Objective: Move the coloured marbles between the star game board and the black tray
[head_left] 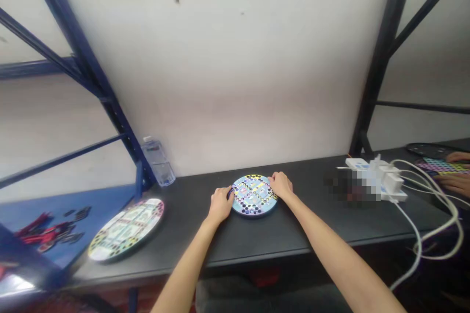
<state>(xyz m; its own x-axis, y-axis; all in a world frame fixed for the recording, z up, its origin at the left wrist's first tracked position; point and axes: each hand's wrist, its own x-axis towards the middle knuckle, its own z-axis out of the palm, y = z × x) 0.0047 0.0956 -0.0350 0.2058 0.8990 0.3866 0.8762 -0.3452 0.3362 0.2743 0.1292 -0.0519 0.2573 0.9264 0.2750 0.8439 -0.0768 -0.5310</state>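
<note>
The person's left hand (220, 205) and right hand (281, 185) are both closing on the rim of a small round game board (254, 194) from opposite sides, fingers curled over its edge, so the hands are grasping it rather than lying open. The board is lying flat near the middle of the dark worktop (293, 220), toward the back edge, and is printed with rings of black and yellow dots on pale blue.

Toward the left end of the worktop, a larger round board (126, 230) is lying well apart from the hands, its far rim close to a blue shelf (66, 220). A clear plastic bottle (157, 162) is standing upright at the back edge, between the two boards but nearer the larger one.

Toward the right, a white power strip (374, 176) is sitting at the back edge, with white cables (436, 205) trailing over the front edge, beside a pixelated blur (352, 188). At the far right corner, another person's hands (455, 183) are resting on a square, multicoloured board (444, 166), but the blur and the frame's edge make finer detail hard to tell.
</note>
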